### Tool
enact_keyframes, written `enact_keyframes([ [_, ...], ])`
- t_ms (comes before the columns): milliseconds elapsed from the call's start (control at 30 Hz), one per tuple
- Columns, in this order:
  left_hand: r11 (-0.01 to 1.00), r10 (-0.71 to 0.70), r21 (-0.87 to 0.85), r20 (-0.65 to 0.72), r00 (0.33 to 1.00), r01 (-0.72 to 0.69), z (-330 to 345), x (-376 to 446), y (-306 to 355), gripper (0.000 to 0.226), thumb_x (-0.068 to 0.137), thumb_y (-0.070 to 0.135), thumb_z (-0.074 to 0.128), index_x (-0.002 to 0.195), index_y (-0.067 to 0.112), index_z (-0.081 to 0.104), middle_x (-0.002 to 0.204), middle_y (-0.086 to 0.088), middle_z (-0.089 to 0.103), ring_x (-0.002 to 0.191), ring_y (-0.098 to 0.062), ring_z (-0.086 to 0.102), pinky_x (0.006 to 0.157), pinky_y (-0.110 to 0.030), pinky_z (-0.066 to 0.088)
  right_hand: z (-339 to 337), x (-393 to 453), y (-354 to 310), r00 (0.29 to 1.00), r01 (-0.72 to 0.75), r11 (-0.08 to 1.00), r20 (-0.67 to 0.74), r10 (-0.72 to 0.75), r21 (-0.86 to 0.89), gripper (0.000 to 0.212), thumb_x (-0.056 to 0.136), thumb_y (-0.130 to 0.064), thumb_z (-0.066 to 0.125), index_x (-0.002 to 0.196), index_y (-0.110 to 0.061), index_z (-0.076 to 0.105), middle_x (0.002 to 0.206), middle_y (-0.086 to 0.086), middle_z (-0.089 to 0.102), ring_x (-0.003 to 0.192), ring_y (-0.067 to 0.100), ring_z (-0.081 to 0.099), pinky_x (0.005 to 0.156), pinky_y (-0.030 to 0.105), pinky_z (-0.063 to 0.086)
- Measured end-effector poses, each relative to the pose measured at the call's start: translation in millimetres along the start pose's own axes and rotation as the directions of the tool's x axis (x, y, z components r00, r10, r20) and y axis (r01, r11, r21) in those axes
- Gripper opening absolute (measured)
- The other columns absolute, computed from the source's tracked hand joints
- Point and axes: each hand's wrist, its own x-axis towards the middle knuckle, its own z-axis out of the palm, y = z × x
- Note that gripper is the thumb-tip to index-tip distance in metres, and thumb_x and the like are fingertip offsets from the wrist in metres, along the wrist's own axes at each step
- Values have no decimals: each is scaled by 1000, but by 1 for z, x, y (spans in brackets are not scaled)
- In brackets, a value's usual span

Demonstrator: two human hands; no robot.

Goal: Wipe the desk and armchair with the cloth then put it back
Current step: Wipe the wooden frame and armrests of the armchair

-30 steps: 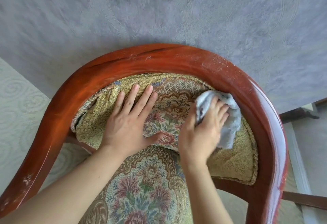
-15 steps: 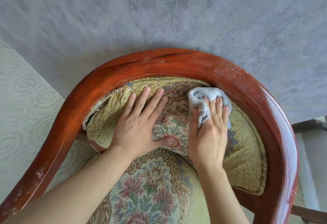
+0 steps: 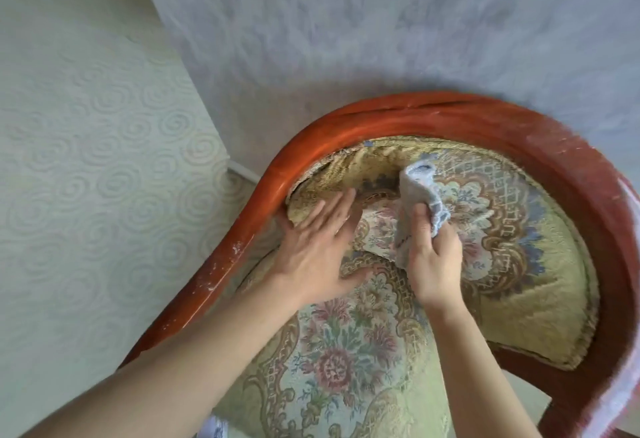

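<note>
- The right hand [image 3: 434, 257] grips the cloth [image 3: 417, 202], its fingers curled round the lower part of the pale blue bundle, and presses it against the armchair's [image 3: 398, 119] floral backrest cushion [image 3: 502, 230], near the cushion's left half.
- The left hand [image 3: 317, 247] lies flat with fingers straight and close together, holding nothing; it rests on the cushion's lower left edge, just beside the curved wooden rail.
- The cloth is bunched, with a loose flap standing up above the fingers. My guess is that this flap could fold under or slip out of the grip on a firm stroke, so that skin and not cloth rubs the fabric.
- The cushion looks loosely seated in the frame, its left edge gaping from the rail. If the bracing hand lifts, a hard wipe may well shove the cushion sideways.
- The wooden rail shows pale specks and scuffs; they could be missed if only the upholstery gets wiped.
- The seat [image 3: 346, 368] below looks untouched by the cloth just now.
- No brand, label or readable writing shows anywhere.
</note>
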Motion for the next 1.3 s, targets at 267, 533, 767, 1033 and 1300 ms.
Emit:
enact_keyframes([
  [267,972,-155,-217,-294,943,91,18,-188,-66,73,88,48,60,147,5,48,163,-12,34,154,-22,25,126,-41,22,56,-118,-21,976,-208,949,-16,218,235,32,99,-50,43,79,-40,66,73,-42,63,70,-21,58,54,-2,39],
  [533,845,-476,-328,-104,873,422,54,-292,-131,114,79,85,46,160,10,18,168,-4,20,157,-15,6,127,-36,12,133,-203,-58,970,-244,927,47,240,285,39,96,-53,43,77,-30,68,71,-26,67,68,-11,60,57,8,45],
  [767,754,-505,-478,18,863,451,86,-293,-128,124,64,99,47,158,23,17,161,4,36,141,-16,46,103,-36,47,177,-232,-78,994,-106,969,-13,112,223,44,98,-53,37,61,-31,46,47,-12,50,44,0,42,44,23,36],
  [1033,577,-620,-697,-35,784,425,107,-285,-115,56,80,56,76,117,19,55,80,17,63,69,-13,67,56,-24,50,201,-261,-57,872,407,913,302,-386,-8,44,105,-35,40,111,-2,68,95,19,74,88,9,72,86,26,57],
  [1300,600,-607,-723,-133,783,342,111,-286,-115,42,81,38,82,111,15,65,78,4,68,63,-17,66,54,-23,47,215,-223,-26,629,749,655,424,-652,-105,38,103,-24,46,135,-3,52,141,10,52,137,28,44,102,54,48],
])
